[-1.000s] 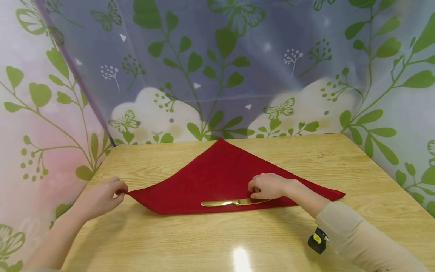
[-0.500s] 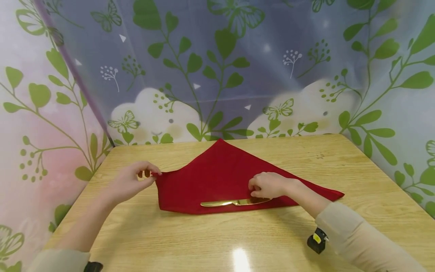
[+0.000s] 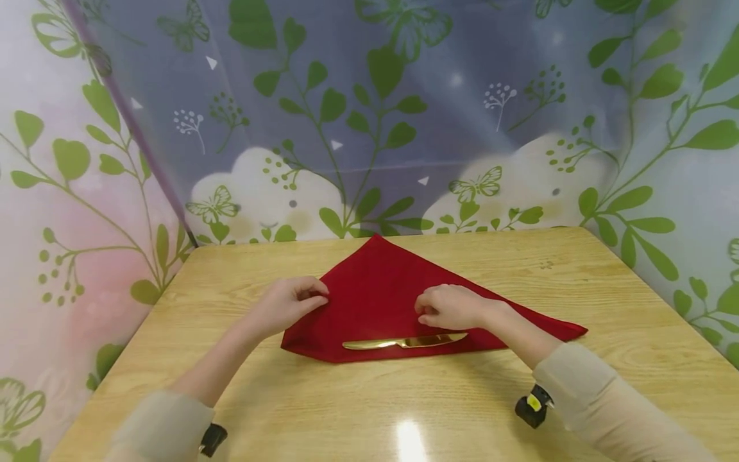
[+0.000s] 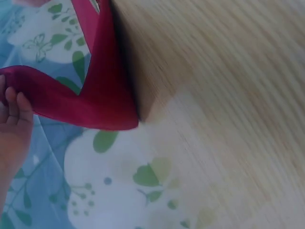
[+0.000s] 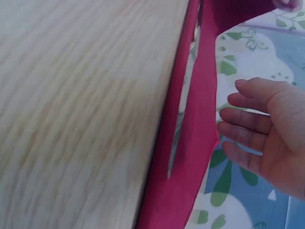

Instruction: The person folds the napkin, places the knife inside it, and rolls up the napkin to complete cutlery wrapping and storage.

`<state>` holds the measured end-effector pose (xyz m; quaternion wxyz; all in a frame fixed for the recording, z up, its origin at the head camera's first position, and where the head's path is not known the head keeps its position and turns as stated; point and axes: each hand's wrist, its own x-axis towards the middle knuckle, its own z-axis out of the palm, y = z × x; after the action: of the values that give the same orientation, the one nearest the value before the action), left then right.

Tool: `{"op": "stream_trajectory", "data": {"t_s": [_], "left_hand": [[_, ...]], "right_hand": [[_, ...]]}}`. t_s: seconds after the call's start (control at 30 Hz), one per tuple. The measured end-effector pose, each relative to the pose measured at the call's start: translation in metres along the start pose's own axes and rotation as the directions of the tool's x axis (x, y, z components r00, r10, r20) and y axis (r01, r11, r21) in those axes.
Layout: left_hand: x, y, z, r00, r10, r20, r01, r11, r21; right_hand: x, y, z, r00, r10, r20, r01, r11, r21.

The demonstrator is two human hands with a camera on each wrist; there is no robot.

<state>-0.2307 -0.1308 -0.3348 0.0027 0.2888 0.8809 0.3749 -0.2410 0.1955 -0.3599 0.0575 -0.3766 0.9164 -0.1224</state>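
Note:
A red cloth napkin (image 3: pixel 375 276), folded into a triangle, lies on the table with its point toward the back. Along its front edge rests a gold table knife (image 3: pixel 369 345), handle to the left and blade to the right. My left hand (image 3: pixel 285 305) pinches the napkin's left corner and holds it raised, so that side of the cloth bends up off the table; the left wrist view shows the fingers (image 4: pixel 19 107) at the lifted end. Just above the knife blade, my right hand (image 3: pixel 453 307) hovers with loosely curled fingers and nothing in them, apart from the cloth in the right wrist view.
The wooden table (image 3: pixel 323 410) extends in front of and around the napkin. A printed leaf-and-butterfly curtain (image 3: pixel 404 128) hangs behind the table and along both sides. Black wrist cameras (image 3: pixel 532 407) sit under both sleeves.
My left hand has carried the napkin's left corner up and rightward, toward the middle. My right hand has lifted off the knife blade, whose tip now shows. The knife lies nearly where it was.

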Motion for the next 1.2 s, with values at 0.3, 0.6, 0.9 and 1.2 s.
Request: {"op": "stream_trajectory", "data": {"t_s": [0.3, 0.6, 0.9, 1.2], "left_hand": [[0.021, 0.009, 0.020, 0.996, -0.029, 0.087, 0.031, 0.999, -0.014], [0.030, 0.017, 0.039, 0.999, -0.036, 0.022, 0.036, 0.999, 0.012], [0.029, 0.025, 0.047, 0.998, 0.041, -0.050, -0.038, 0.997, 0.064], [0.000, 0.011, 0.052, 0.926, 0.363, -0.105, -0.209, 0.722, 0.659]], "right_hand": [[0.018, -0.028, -0.011, 0.965, 0.131, -0.226, -0.043, 0.932, 0.359], [0.040, -0.058, -0.011, 0.935, 0.241, -0.258, -0.089, 0.868, 0.488], [0.048, -0.068, -0.005, 0.913, 0.330, -0.241, -0.155, 0.826, 0.542], [0.029, -0.058, -0.019, 0.870, 0.416, -0.265, -0.198, 0.787, 0.585]]}}
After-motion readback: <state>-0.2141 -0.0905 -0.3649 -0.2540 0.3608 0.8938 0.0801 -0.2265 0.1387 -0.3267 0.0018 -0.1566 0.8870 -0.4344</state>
